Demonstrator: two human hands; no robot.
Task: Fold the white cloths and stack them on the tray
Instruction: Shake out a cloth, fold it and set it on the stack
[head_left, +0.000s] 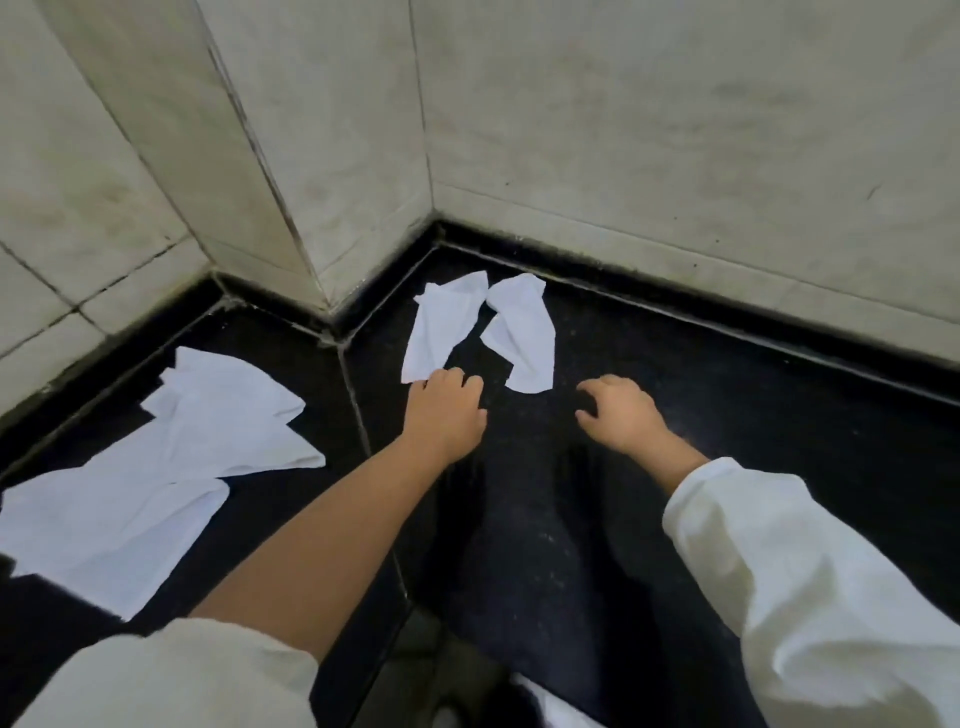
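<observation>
Two small crumpled white cloths lie on the black counter near the back corner: one on the left (441, 325) and one on the right (522, 332). My left hand (444, 410) rests palm down with its fingertips at the near edge of the left cloth; whether it grips the cloth I cannot tell. My right hand (621, 408) hovers palm down to the right of the right cloth, fingers curled and apart, holding nothing. A pile of larger white cloths (156, 467) is spread out at the left. No tray is in view.
The black stone counter (675, 415) runs into a corner of pale tiled walls (623, 130), with a jutting wall edge (291, 208) at the left. A seam (358, 410) crosses the counter beside my left arm. A bit of white fabric (550, 701) shows at the bottom edge.
</observation>
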